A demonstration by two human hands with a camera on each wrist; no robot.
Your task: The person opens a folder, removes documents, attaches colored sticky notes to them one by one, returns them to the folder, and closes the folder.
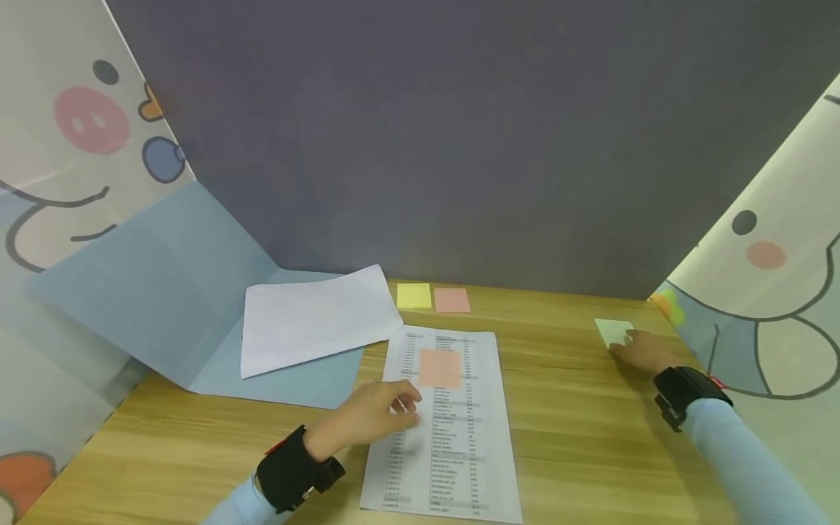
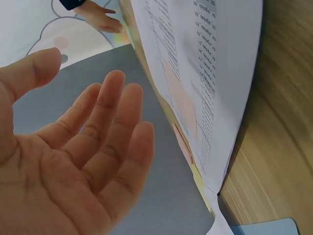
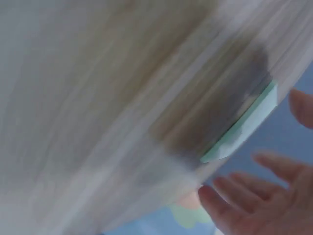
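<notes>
A pale green sticky note pad [image 1: 612,332] lies on the table at the right. My right hand [image 1: 646,354] reaches over its near right edge; in the right wrist view the fingers [image 3: 244,193] are spread and look apart from the pad [image 3: 247,126]. Above a printed sheet [image 1: 459,452] in the middle, my left hand [image 1: 374,413] hovers, palm turned inward. Its fingers [image 2: 110,100] are loosely bent and hold nothing. A salmon sticky note [image 1: 440,368] sits on the sheet's upper part.
Yellow [image 1: 413,295] and pink [image 1: 452,300] sticky note pads lie side by side near the grey back panel [image 1: 459,146]. An open blue folder [image 1: 164,284] with white paper [image 1: 315,317] on it stands at the left. Cartoon-printed side walls flank the wooden table [image 1: 558,452].
</notes>
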